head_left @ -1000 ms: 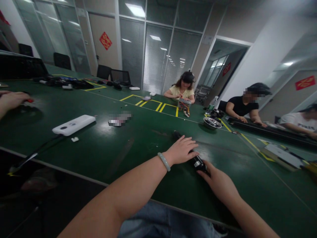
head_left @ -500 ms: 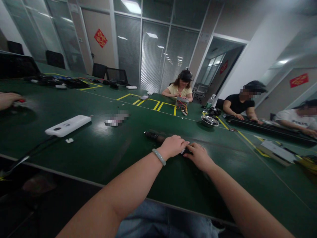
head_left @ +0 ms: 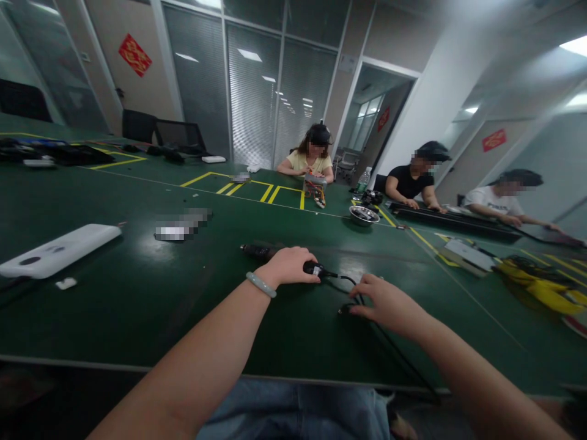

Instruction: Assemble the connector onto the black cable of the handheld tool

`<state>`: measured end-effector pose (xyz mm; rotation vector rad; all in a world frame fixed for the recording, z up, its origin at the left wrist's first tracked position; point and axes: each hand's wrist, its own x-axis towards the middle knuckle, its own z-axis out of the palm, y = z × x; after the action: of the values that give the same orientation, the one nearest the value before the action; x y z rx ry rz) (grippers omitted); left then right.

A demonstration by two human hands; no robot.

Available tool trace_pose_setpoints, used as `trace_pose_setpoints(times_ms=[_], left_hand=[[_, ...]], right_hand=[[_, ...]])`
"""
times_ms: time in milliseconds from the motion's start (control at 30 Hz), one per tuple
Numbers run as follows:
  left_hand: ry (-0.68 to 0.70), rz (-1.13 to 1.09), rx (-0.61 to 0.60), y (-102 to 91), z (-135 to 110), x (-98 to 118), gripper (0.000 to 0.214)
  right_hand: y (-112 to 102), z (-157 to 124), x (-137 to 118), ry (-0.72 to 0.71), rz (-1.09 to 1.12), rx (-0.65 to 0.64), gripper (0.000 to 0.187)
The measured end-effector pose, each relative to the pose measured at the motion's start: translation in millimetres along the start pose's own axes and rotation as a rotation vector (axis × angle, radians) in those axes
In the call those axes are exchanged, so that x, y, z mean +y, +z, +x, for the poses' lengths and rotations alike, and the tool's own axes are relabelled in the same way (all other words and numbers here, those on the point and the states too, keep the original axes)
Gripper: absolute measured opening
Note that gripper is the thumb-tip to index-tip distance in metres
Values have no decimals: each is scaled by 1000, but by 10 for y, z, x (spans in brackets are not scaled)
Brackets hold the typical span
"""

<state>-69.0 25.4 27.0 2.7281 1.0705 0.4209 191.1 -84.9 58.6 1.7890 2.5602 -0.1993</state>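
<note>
Head view: a corded black tool (head_left: 314,269) lies on a green table (head_left: 183,318), left and on the near side of the metal bowl (head_left: 364,222).
The left hand (head_left: 291,266) curls round it; nearer than the bowl, the half-open right hand (head_left: 380,302) meets the cord (head_left: 398,351), grip unclear. Arranging cord seems underway; the next move likely calls for steadying the tool.

Bare forearms (head_left: 192,360), pale bangle (head_left: 261,285), blue denim (head_left: 293,409).
Bangle: smooth, rounded, grey-green, on the wrist just behind the left hand (head_left: 291,266). Denim: faded, creased, over the legs, lower and nearer than both hands; pale, frayed-looking edge (head_left: 389,400) below the right hand (head_left: 389,302).
</note>
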Motion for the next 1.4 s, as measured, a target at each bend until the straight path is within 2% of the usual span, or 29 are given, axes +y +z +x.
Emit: trace_pose_setpoints(times_ms=[67,200,433,667,833,1067,1300,1400], left_hand=[[-11,13,-3,16,10,6,62],[-29,21,-8,10,10,24,60],[-24,14,-29,-6,27,28,58],[-9,17,-15,45,71,-15,48],[-5,6,-5,69,84,-31,57],[-26,-11,5,79,74,-13,61],[-65,32,17,62,77,74,59],[-62,93,86,102,80,188,49]], right_hand=[[57,-65,-39,6,-19,-50,27],[179,-39,-66,2,16,-77,10],[178,208,-143,-108,382,-146,16],[222,673,-195,-246,754,-49,17],[376,764,-46,-172,1024,96,25],[437,694,73,-54,906,296,22],[489,758,112,103,876,388,22],[507,774,173,150,880,385,21]])
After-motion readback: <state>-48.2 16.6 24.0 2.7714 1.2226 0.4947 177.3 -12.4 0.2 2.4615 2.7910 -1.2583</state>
